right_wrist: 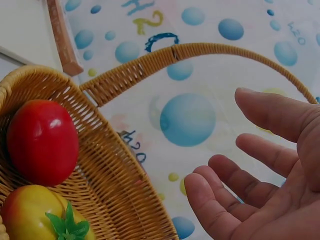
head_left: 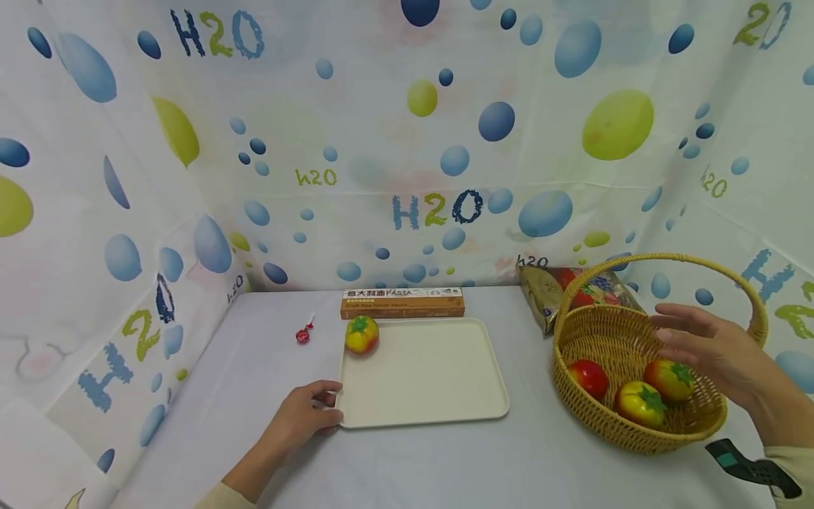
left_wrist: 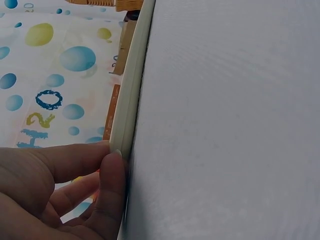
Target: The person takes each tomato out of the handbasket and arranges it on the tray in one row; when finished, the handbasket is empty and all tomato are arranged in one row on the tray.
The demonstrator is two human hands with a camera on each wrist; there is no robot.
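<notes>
My left hand [head_left: 304, 416] is at the near left corner of a cream tray [head_left: 426, 375]; thumb and fingertips grip its rim [left_wrist: 131, 90]. On the tray's far left corner sits a yellow-red, tomato-like fruit [head_left: 362, 334] with a green leafy top. Over the right side of a wicker basket [head_left: 575, 396], my right hand [head_left: 715, 346] is raised with fingers spread and nothing held. Inside the basket lie a red fruit [right_wrist: 42, 142] and two yellow-red fruits with green tops, one nearer the front [head_left: 639, 404] and one under the hand [head_left: 669, 379].
A pasta box [head_left: 403, 304] stands along the tray's back edge. Left of it lies a small red wrapped lollipop [head_left: 303, 335]. A printed bag [head_left: 540, 297] leans behind the basket, whose tall handle [head_left: 668, 257] arches above. Patterned curtains enclose the white table.
</notes>
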